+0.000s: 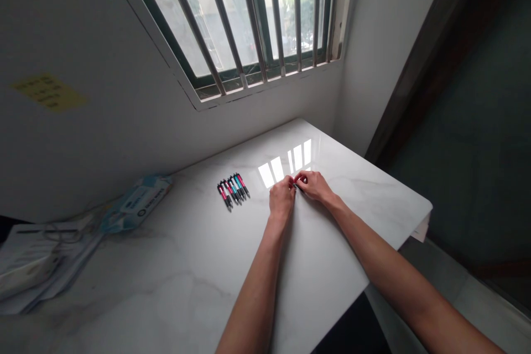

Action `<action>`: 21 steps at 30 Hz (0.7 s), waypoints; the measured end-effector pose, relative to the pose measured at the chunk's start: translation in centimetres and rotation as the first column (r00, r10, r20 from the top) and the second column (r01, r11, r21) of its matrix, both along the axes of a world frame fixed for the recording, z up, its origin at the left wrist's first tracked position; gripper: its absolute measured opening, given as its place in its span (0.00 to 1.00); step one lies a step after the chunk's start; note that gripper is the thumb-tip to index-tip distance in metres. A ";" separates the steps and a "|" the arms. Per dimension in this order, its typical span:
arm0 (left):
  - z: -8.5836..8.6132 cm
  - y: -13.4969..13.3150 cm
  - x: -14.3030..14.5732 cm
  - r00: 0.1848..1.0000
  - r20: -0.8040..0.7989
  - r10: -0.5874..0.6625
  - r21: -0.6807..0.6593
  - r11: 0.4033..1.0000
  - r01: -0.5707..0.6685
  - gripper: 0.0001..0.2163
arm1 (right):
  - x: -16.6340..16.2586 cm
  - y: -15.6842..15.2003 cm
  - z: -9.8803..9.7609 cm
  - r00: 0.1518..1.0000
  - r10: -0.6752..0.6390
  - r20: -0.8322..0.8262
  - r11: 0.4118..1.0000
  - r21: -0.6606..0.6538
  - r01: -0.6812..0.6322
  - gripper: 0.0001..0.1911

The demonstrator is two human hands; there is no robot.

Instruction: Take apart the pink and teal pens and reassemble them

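Note:
Just above the white marbled table [199, 254], my left hand [282, 197] and my right hand [314, 185] meet with closed, pinching fingers. Between them shows a small dark, slim piece [296, 186], which looks like part of a pen; my fingers cover most of it. To the left of my left hand lies a row of several click pens [233, 191], side by side and slanted. They have black grips and clips, with red or blue barrels and pale bands.
A blue and white wipes pack [136, 203] lies by the wall. Papers [45, 238] with a cable and a white device [29, 274] occupy the far left. A barred window [249, 27] is above the table, whose right edge slopes toward me.

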State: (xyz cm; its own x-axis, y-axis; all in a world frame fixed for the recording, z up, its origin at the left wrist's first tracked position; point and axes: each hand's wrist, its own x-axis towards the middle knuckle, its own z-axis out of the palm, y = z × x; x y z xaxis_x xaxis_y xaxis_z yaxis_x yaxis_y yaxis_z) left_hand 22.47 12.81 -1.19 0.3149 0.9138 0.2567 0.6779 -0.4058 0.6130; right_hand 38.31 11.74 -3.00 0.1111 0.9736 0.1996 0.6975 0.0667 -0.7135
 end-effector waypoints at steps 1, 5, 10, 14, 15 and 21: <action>-0.1 0.0 0.0 1.000 0.015 -0.004 0.008 1.000 0.004 0.07 | 0.0 0.0 0.0 1.000 0.004 -0.004 1.000 0.000 -0.004 0.09; 0.2 -0.4 -0.3 0.999 0.025 -0.023 0.040 0.999 0.022 0.08 | 0.0 0.1 0.0 1.000 0.009 -0.027 1.000 -0.001 -0.009 0.08; 2.0 -2.4 -3.7 1.000 0.000 0.000 0.055 0.999 0.000 0.06 | 0.0 0.1 -0.3 0.997 -0.006 -0.079 1.000 0.020 0.008 0.11; 3.0 -5.1 -10.8 0.992 -0.054 0.111 0.064 0.992 -0.108 0.07 | 0.0 0.1 -0.6 0.998 -0.038 -0.059 0.998 0.044 0.040 0.12; 3.1 -5.9 -12.9 0.986 -0.072 0.151 0.069 0.987 -0.146 0.07 | -0.1 0.1 -0.7 0.998 -0.047 -0.051 0.998 0.048 0.049 0.12; 2.7 -10.4 -22.4 0.891 -0.034 0.453 0.119 0.887 -0.446 0.12 | -0.1 -0.3 -0.9 0.996 -0.080 -0.031 0.994 0.069 0.082 0.21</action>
State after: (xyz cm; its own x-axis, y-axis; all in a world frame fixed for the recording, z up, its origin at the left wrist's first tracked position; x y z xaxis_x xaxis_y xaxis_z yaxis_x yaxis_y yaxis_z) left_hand 0.07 2.46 1.53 -0.1058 0.9296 0.3532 0.8366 -0.1087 0.5369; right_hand 38.20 11.45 -3.91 0.1954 0.9449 0.2627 0.6824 0.0614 -0.7284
